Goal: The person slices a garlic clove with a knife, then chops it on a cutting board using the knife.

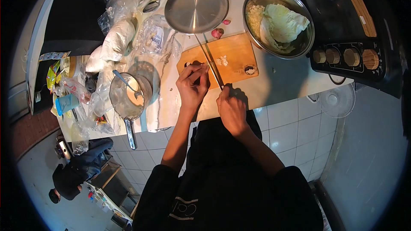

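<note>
My right hand [232,108] is wrapped around the handle of a long kitchen knife [208,59], whose blade points away over a wooden cutting board [238,45]. Just left of the blade, my left hand [191,83] is closed with fingertips bunched low over the board. Whatever lies under those fingertips is too hidden to name. Small chopped white pieces [222,60] lie right of the blade. Beyond the board's far edge are a pink-red shallot [217,33] and a smaller one [226,22].
Behind the board is a round steel lid or plate [180,6]. A steel bowl [311,38] holding cabbage stands right, beside a black stove [342,42]. To the left are a saucepan [112,96] with a spoon and plastic bags [117,40]. Another person [72,175] is at lower left.
</note>
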The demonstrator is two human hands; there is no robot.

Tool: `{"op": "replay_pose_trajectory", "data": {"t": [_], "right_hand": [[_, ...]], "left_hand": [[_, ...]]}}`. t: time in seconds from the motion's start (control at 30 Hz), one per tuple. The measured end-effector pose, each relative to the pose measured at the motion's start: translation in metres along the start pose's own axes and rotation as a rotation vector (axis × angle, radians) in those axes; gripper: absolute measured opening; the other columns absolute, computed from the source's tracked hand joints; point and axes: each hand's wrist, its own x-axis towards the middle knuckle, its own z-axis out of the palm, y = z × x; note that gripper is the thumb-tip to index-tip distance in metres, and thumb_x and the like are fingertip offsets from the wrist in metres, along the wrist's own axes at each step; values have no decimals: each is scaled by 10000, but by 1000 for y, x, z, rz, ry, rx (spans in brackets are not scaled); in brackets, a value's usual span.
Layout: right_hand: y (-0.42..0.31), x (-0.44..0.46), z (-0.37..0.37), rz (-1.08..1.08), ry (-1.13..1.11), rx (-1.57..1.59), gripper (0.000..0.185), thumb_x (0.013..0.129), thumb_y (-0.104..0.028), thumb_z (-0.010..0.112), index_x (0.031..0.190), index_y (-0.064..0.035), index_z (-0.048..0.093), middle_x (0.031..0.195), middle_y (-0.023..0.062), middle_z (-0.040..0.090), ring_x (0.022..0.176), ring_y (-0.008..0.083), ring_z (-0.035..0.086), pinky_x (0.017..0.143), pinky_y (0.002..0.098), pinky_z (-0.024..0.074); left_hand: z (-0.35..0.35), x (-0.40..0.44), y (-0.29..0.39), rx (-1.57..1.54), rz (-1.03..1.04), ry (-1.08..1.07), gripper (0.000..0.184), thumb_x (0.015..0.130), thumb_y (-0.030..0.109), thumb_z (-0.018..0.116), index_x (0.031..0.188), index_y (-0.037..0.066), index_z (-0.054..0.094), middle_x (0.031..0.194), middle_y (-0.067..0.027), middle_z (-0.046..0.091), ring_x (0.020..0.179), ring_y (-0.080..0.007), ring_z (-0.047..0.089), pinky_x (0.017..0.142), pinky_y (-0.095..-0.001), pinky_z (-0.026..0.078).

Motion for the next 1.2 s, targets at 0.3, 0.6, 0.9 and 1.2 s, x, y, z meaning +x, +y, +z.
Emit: {"op": "replay_pose_trajectory", "data": {"t": [0.3,0.6,0.9,1.2], "right_hand": [[1,3,-12,-33,30,68,220,942,-178,543,976,37,505,650,254,618,640,448,643,588,518,529],[-4,1,-1,0,75,129,219,945,-152,540,1002,52,486,697,281,616,703,467,639,628,527,521],[-5,0,-5,1,60,22,138,851,-112,614,862,13,557,736,194,617,711,354,646,594,436,542],[5,3,9,-62,171,58,194,937,-150,546,946,40,513,625,246,610,614,431,643,553,502,525]], "left_hand": [[-1,1,0,44,24,0,226,794,-32,652,1000,-42,745,857,-121,683,761,-209,667,719,-291,518],[3,2,7,20,-13,63,144,791,-49,693,915,-13,756,822,-115,682,736,-237,681,677,-303,532],[4,5,6,45,50,84,149,796,-33,701,931,-5,758,821,-109,683,722,-232,677,665,-296,529],[5,4,3,48,22,73,141,788,-26,709,915,-1,762,810,-113,682,713,-239,673,658,-308,530]]}}
